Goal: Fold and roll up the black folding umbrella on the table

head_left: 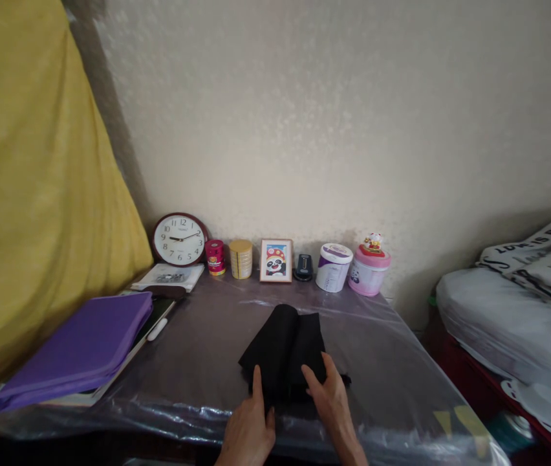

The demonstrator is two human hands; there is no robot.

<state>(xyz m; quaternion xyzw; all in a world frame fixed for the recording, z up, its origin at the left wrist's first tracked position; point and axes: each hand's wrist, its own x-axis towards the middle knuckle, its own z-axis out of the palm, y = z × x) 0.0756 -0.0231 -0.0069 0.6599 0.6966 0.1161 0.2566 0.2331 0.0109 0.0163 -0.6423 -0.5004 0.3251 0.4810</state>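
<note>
A folded piece of black cloth (271, 346), perhaps a fabric bag, lies near the front edge of the table with a fold running down its middle. My left hand (249, 427) is at its lower left, the index finger stretched out onto the cloth and the thumb apart from it. My right hand (330, 396) holds the right-hand part, its thumb on top and its index finger along the right edge. The other fingers of both hands are mostly hidden. A small dark piece sticks out just right of my right hand.
Purple folded cloth (79, 343) lies over a board on the left, beside a white marker-like object (158, 329). Along the wall stand a clock (180, 239), several tins and tubs, and a panda picture frame (276, 261). Bagged goods (508, 323) are piled at right.
</note>
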